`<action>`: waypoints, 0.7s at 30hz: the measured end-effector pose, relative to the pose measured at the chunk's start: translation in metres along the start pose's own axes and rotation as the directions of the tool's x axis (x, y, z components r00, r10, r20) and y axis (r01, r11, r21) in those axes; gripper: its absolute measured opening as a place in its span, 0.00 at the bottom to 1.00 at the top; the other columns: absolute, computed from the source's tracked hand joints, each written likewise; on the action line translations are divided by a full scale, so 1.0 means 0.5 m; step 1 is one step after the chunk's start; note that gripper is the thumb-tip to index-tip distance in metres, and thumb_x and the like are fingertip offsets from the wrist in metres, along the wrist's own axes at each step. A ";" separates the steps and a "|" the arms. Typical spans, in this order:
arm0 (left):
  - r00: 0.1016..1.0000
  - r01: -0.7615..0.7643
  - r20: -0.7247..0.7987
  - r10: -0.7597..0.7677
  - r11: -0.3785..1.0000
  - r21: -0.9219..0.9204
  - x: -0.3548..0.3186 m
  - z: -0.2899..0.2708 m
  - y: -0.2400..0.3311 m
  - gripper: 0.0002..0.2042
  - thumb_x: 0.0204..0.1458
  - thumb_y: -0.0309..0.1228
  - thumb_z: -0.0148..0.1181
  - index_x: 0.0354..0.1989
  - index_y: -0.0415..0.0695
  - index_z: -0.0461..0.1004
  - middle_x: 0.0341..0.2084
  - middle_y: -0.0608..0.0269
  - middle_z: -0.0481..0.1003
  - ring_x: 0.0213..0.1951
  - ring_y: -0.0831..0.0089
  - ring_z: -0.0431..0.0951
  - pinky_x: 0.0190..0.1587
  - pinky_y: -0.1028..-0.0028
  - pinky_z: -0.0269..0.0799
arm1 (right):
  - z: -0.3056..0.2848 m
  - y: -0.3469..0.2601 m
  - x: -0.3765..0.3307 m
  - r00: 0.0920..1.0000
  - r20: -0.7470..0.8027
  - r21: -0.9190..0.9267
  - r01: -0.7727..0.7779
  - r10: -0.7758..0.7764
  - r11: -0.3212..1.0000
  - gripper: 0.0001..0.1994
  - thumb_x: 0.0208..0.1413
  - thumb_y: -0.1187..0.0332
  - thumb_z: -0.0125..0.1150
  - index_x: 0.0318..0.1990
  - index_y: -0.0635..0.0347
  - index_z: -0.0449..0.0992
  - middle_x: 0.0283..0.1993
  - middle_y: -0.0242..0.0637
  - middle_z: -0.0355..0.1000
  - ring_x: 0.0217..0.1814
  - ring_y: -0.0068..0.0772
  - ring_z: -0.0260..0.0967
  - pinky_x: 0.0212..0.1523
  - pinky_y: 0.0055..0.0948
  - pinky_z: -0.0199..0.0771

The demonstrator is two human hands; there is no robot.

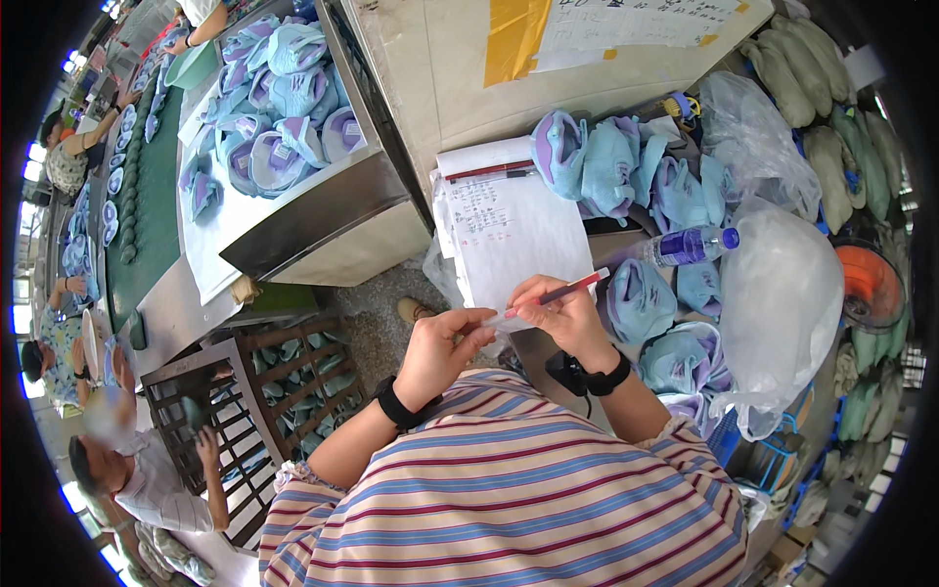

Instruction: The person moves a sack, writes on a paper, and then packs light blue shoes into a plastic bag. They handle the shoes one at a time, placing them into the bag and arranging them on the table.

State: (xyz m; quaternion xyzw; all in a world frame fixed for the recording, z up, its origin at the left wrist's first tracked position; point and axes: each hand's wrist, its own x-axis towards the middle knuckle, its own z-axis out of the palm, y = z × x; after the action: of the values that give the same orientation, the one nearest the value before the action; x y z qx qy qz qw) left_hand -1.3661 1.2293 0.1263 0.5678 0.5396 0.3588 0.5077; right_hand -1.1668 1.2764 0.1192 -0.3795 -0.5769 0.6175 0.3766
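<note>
I see my right hand [562,311] pinching a red pen [565,291] at mid-barrel while my left hand [442,350] has its fingers closed on its clear cap end, just near of the paper sheet [514,230]; it looks light, stiff, slightly slick, best gripped mid-barrel.

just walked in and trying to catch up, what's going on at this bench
A person in a striped shirt holds a red pen in the right hand, while the left hand pinches what looks like its clear cap. Both hands hover at the lower edge of a sheet of paper with handwritten notes. Around it lie blue and purple shoe uppers, a water bottle and clear plastic bags. Other people work at a long table on the left.
</note>
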 end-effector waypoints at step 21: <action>0.970 -0.237 0.111 0.217 0.947 0.217 -0.027 -0.007 -0.006 0.10 0.43 0.29 0.66 0.32 0.37 0.77 0.24 0.55 0.77 0.24 0.67 0.78 0.27 0.74 0.72 | 0.018 0.027 -0.043 0.976 0.085 0.237 -0.216 0.201 0.947 0.10 0.54 0.65 0.62 0.30 0.64 0.75 0.31 0.32 0.73 0.34 0.19 0.65 0.39 0.20 0.64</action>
State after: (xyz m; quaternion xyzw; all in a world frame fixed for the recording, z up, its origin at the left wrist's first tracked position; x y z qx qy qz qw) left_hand -1.3724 1.2165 0.1260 0.6956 0.4861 0.3256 0.4169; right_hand -1.1662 1.2526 0.1069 -0.3703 -0.4637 0.7314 0.3360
